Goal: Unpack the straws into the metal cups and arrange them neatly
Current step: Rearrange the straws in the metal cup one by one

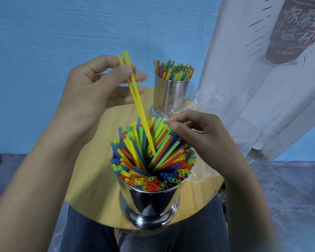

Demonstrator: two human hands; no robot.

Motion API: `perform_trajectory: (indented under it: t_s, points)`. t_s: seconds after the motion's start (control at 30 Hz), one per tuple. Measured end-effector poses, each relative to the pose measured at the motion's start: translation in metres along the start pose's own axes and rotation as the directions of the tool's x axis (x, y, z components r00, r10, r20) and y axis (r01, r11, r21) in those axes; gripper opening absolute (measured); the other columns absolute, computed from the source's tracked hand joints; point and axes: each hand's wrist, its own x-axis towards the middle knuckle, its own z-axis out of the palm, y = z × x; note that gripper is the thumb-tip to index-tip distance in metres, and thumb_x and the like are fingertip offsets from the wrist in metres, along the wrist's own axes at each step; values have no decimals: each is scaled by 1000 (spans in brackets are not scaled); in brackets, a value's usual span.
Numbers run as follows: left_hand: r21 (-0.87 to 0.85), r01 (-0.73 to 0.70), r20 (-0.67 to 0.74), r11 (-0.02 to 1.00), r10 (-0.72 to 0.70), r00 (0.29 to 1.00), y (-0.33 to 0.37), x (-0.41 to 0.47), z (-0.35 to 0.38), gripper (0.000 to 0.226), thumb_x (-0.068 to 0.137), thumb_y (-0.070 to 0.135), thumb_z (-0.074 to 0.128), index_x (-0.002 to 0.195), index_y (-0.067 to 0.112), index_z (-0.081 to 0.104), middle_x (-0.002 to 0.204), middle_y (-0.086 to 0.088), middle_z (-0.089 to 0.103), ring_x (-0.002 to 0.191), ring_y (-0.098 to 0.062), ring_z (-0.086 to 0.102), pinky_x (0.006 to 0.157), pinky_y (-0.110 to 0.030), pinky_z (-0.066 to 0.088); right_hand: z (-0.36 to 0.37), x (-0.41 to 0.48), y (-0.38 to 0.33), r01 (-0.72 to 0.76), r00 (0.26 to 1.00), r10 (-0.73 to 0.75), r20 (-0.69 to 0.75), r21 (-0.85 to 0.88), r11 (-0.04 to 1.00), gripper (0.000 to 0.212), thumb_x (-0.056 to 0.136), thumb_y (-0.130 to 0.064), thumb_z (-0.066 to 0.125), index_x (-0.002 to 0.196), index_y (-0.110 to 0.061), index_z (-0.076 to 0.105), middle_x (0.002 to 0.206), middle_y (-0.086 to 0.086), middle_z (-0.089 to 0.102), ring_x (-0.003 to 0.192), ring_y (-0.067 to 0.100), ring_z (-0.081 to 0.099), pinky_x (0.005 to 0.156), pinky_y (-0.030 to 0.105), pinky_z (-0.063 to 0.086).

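My left hand (98, 88) pinches two yellow straws (135, 95), their tips sunk in the packed near cup (149, 202) at the tabletop's (91, 160) near edge. My right hand (204, 135) curls against the splayed straws (164, 142); I cannot tell whether it grips any. Forcing more in could topple the cup off that edge.

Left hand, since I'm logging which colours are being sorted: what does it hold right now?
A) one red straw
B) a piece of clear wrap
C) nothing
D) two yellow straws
D: the left hand pinches two yellow straws between thumb and fingers, and their lower ends dip among the straws in the near metal cup.
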Motion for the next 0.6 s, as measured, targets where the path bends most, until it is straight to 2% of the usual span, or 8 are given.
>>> perform_trajectory:
  t_s: [0.1,0.2,0.33,0.43,0.5,0.6]
  points:
    - [-159,-1,-137,987,-21,990,1,3,-3,11,103,19,56,95,18,64,96,0,80,85,-17,77,71,-24,58,1,-1,-1,21,1000,-21,-15,-4,1000,20,102,-34,60,102,-24,77,96,-9,76,94,15,71,81,32,58]
    - [-310,4,-210,951,-72,975,-4,5,-4,9,104,21,56,99,17,62,101,1,79,92,-16,76,76,-23,58,2,-1,-6,73,997,-72,-31,34,997,29,98,-43,57,104,-24,78,98,-10,77,97,12,72,80,24,57]
    - [-462,29,-226,886,-149,963,-13,3,1,8,105,17,55,97,15,58,105,-3,79,99,-17,76,80,-24,59,3,1,-7,96,992,-88,-88,98,991,10,95,-30,69,97,-27,78,94,-10,76,96,13,72,81,25,57]
    - [-456,61,-200,888,-169,965,-17,1,4,13,105,15,55,93,15,55,107,-6,79,93,-14,77,79,-22,58,3,3,-3,168,972,-147,-185,100,981,15,100,-22,63,94,-20,77,82,-2,74,80,15,67,75,29,54]
    - [-410,90,-178,908,-176,968,-20,0,6,14,105,15,54,91,15,56,107,-7,79,87,-12,76,78,-22,58,4,3,-3,188,958,-128,-255,230,955,17,100,-20,60,107,-18,76,79,1,72,76,14,64,75,28,53]
    - [-320,150,-127,935,-200,972,-26,-2,8,17,106,14,53,90,13,58,104,-7,80,94,-16,77,80,-23,59,4,2,-4,194,943,-27,-330,485,853,20,99,-20,61,113,-13,75,80,5,71,74,17,61,75,27,53]
